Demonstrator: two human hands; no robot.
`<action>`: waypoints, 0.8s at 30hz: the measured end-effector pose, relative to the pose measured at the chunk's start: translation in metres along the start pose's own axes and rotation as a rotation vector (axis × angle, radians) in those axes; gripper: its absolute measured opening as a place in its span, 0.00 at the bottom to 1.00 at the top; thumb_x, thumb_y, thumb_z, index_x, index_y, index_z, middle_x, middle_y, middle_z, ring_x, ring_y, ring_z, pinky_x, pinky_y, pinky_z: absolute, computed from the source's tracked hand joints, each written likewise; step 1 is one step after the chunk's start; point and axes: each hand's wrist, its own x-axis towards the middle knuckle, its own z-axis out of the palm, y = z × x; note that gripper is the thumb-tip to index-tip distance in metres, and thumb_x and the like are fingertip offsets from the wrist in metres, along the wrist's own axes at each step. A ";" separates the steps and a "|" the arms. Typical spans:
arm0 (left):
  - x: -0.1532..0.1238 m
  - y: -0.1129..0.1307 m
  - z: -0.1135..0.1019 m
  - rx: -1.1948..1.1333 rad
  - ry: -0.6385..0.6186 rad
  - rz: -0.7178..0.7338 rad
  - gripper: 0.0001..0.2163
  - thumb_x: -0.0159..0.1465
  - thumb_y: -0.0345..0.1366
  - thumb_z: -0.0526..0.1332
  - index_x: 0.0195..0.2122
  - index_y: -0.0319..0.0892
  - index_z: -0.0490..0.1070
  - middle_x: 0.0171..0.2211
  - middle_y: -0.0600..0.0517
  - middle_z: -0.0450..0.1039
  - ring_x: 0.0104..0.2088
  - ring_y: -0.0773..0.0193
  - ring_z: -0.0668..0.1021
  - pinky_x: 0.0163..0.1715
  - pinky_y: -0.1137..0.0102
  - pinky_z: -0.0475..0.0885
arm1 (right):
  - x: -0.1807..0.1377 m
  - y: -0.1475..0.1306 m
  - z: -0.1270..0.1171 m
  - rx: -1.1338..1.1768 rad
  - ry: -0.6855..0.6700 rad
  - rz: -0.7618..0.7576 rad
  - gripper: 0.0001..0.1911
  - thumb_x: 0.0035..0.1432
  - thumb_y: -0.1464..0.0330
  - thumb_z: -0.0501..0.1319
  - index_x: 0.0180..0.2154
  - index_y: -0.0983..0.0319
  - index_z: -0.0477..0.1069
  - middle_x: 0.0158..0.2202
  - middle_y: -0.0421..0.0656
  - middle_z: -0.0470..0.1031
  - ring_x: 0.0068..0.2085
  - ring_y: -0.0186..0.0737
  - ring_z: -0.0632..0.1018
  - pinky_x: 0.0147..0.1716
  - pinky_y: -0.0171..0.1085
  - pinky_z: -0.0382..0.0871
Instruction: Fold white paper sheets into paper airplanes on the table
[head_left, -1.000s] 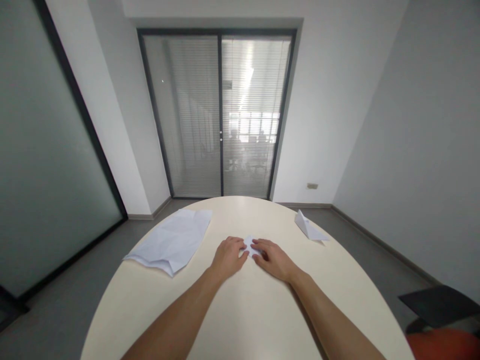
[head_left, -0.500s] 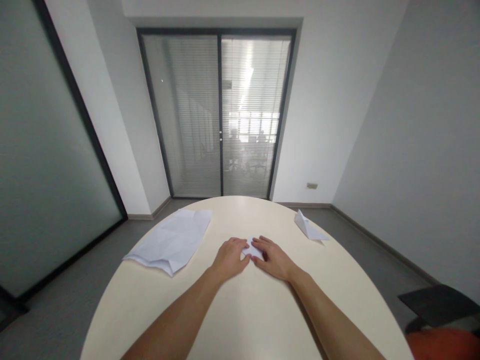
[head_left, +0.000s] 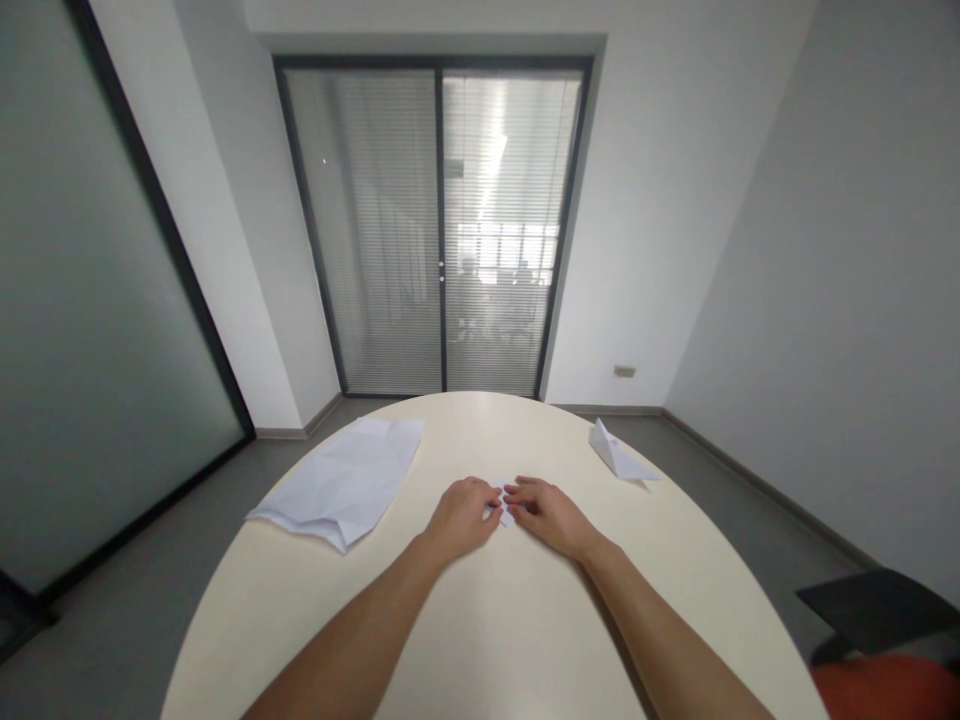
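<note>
A small folded piece of white paper (head_left: 503, 505) lies on the round cream table (head_left: 487, 620), mostly hidden between my hands. My left hand (head_left: 463, 517) rests on its left side with the fingers curled down onto it. My right hand (head_left: 547, 515) covers its right side, fingers bent and pressed against the paper. The fingertips of both hands meet over the fold.
A stack of crumpled white sheets (head_left: 341, 483) lies at the table's left. A folded paper shape (head_left: 619, 455) sits at the far right edge. A dark chair with an orange seat (head_left: 877, 640) stands at the lower right. Glass doors with blinds (head_left: 439, 230) are ahead.
Both hands have closed in over the small paper, so less of it shows now. The fingers have curled more tightly together.
</note>
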 end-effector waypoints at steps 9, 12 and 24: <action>-0.001 0.001 0.001 0.036 0.003 -0.024 0.06 0.64 0.34 0.61 0.38 0.44 0.77 0.39 0.50 0.77 0.43 0.58 0.75 0.47 0.65 0.70 | 0.000 0.002 0.007 0.008 0.085 -0.003 0.10 0.56 0.70 0.60 0.37 0.59 0.80 0.41 0.44 0.81 0.43 0.44 0.78 0.47 0.42 0.70; -0.002 0.002 0.000 0.014 0.008 -0.030 0.07 0.64 0.34 0.61 0.41 0.44 0.75 0.42 0.50 0.77 0.45 0.57 0.75 0.49 0.64 0.70 | -0.001 0.002 0.008 -0.006 0.093 -0.027 0.14 0.56 0.69 0.61 0.45 0.58 0.79 0.46 0.45 0.80 0.49 0.47 0.77 0.53 0.47 0.69; -0.003 -0.002 0.004 -0.049 0.046 -0.053 0.11 0.64 0.35 0.61 0.48 0.43 0.74 0.47 0.49 0.78 0.49 0.56 0.74 0.53 0.62 0.69 | -0.005 0.008 0.007 -0.085 0.027 -0.048 0.27 0.57 0.61 0.63 0.58 0.62 0.71 0.60 0.52 0.71 0.61 0.54 0.70 0.62 0.55 0.61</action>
